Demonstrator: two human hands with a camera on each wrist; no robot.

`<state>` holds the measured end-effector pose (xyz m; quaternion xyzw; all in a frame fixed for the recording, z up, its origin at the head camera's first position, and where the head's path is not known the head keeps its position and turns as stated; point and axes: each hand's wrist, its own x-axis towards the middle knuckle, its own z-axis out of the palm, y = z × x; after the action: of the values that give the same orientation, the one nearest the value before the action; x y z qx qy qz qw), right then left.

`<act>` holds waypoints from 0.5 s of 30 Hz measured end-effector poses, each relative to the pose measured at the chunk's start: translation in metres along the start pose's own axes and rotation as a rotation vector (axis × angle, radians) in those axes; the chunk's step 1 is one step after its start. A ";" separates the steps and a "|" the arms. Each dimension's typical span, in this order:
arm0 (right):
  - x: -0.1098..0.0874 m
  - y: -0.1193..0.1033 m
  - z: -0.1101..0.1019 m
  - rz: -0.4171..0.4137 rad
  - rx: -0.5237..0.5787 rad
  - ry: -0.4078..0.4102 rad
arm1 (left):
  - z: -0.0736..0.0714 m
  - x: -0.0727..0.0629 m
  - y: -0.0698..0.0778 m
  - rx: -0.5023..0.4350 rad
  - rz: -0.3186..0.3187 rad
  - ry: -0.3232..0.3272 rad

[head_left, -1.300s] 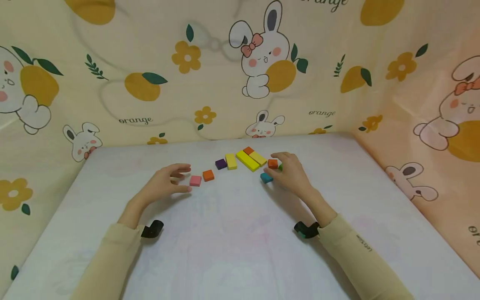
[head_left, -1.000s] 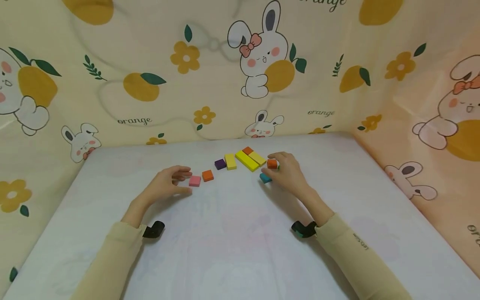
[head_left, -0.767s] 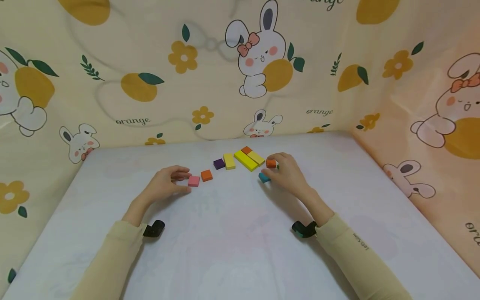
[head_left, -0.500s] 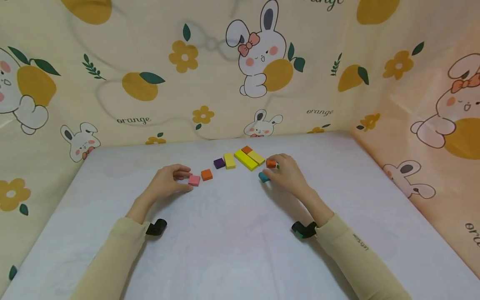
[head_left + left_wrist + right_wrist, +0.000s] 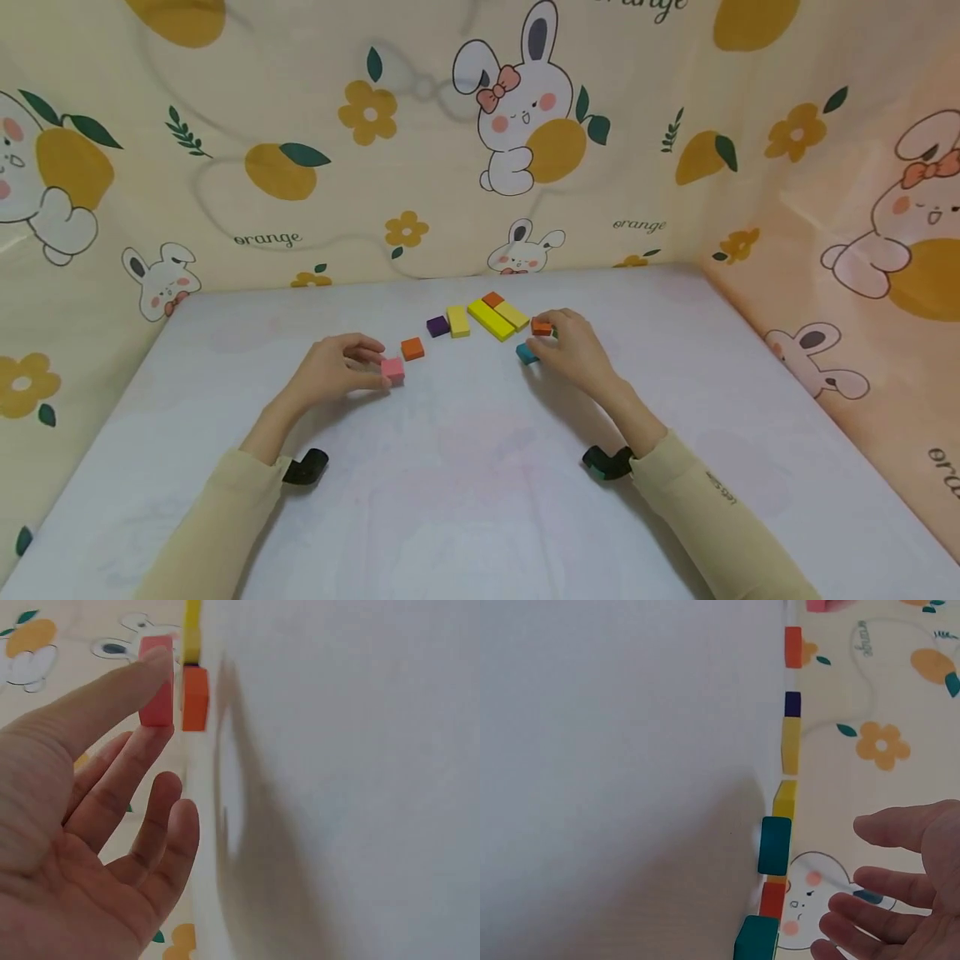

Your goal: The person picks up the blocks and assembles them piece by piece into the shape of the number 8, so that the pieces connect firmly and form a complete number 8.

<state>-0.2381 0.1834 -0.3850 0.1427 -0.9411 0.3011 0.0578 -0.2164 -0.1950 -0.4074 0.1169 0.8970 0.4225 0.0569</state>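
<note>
My left hand (image 5: 336,367) pinches a pink block (image 5: 392,370) between thumb and a fingertip; in the left wrist view the pink block (image 5: 156,682) is held clear of the white table, the other fingers loosely spread. An orange block (image 5: 412,348) lies just beyond it. My right hand (image 5: 576,345) hovers over the right end of the blocks, fingers relaxed and apart, holding nothing in the right wrist view. Below it lie a teal block (image 5: 775,846), a red-orange block (image 5: 772,900) and a dark green block (image 5: 755,937), the last mostly hidden in the head view.
A purple block (image 5: 438,327) and a pale yellow block (image 5: 458,322) lie side by side at the middle back. Right of them a long yellow block (image 5: 491,320) adjoins another pale yellow block (image 5: 513,316) and a small orange one (image 5: 492,299). Patterned cloth walls (image 5: 435,183) border the table (image 5: 465,483).
The left thumb and fingers have closed on the pink block, and it has risen slightly and come a little toward me. The right hand has stayed nearly still.
</note>
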 end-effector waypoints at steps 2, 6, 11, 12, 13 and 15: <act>-0.001 0.000 0.000 -0.005 0.006 0.001 | 0.001 -0.006 0.004 -0.029 0.005 -0.004; -0.003 -0.001 0.002 -0.016 0.013 0.001 | 0.005 -0.014 0.007 -0.066 0.014 0.003; -0.005 -0.002 0.006 -0.037 0.032 -0.005 | 0.014 -0.016 0.006 -0.055 0.007 -0.017; -0.006 -0.002 0.007 -0.044 0.037 -0.006 | 0.016 -0.016 0.006 -0.053 0.006 -0.020; -0.006 -0.003 0.008 -0.049 0.040 -0.007 | 0.017 -0.016 0.006 -0.054 0.007 -0.024; -0.006 -0.004 0.009 -0.061 0.044 -0.006 | 0.019 -0.016 0.007 -0.056 0.012 -0.031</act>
<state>-0.2310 0.1768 -0.3916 0.1733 -0.9297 0.3192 0.0611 -0.1960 -0.1808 -0.4144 0.1270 0.8831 0.4459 0.0714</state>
